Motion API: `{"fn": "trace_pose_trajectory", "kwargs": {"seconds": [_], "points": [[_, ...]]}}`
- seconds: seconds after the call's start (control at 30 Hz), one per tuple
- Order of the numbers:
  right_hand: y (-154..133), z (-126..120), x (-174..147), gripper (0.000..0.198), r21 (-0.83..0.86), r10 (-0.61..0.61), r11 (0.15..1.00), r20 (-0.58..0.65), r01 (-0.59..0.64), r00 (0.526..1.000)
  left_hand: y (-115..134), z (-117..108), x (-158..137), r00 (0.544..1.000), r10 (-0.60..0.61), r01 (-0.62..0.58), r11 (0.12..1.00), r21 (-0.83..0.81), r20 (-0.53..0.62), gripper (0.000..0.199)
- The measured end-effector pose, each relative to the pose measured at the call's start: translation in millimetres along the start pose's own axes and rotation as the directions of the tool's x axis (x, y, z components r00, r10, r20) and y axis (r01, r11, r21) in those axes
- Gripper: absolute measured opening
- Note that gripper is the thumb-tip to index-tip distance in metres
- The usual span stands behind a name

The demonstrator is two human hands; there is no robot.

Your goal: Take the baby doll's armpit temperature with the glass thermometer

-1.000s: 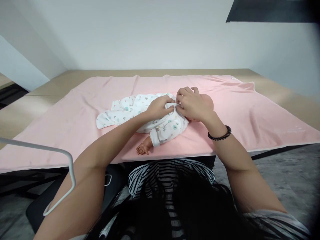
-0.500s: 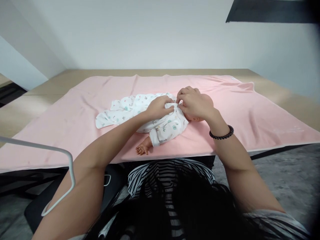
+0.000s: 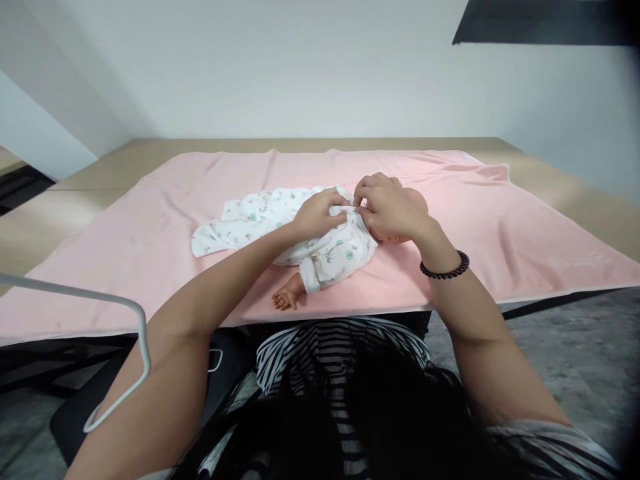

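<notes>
A baby doll (image 3: 289, 293) lies on its back across a pink blanket (image 3: 165, 220), its feet to the left and its head to the right. It wears a white printed romper (image 3: 333, 260) with long sleeves and legs. At the chest, my left hand (image 3: 323, 212) pinches the romper's front edge between thumb and fingers. Close to the collar, my right hand (image 3: 385, 203) grips the same edge with its fingertips and covers most of the doll's face. Any fastener between my fingertips is hidden.
Under the blanket is a wooden table (image 3: 113, 160) with a pale wall behind it. A white bent metal rod (image 3: 135, 307) crosses the lower left, in front of my left arm. A black chair seat (image 3: 225, 373) is below the table's near edge.
Almost nothing differs. Both hands keep their places on the romper, and the doll lies as before.
</notes>
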State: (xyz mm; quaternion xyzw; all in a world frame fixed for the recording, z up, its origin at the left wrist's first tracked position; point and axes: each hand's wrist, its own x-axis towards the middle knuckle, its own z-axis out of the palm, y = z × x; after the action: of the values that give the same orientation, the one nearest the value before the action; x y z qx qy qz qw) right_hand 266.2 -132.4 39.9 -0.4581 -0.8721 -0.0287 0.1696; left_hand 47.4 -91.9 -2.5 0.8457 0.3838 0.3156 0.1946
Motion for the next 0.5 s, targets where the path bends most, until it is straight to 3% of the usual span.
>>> {"fn": "trace_pose_trajectory", "kwargs": {"seconds": [0.5], "points": [[-4.0,6.1,1.9,0.021,-0.130,0.040,0.991,-0.015,-0.041,0.999,0.8,0.4,-1.5,0.999,0.021,-0.023,0.998,-0.056,-0.029,0.019]]}}
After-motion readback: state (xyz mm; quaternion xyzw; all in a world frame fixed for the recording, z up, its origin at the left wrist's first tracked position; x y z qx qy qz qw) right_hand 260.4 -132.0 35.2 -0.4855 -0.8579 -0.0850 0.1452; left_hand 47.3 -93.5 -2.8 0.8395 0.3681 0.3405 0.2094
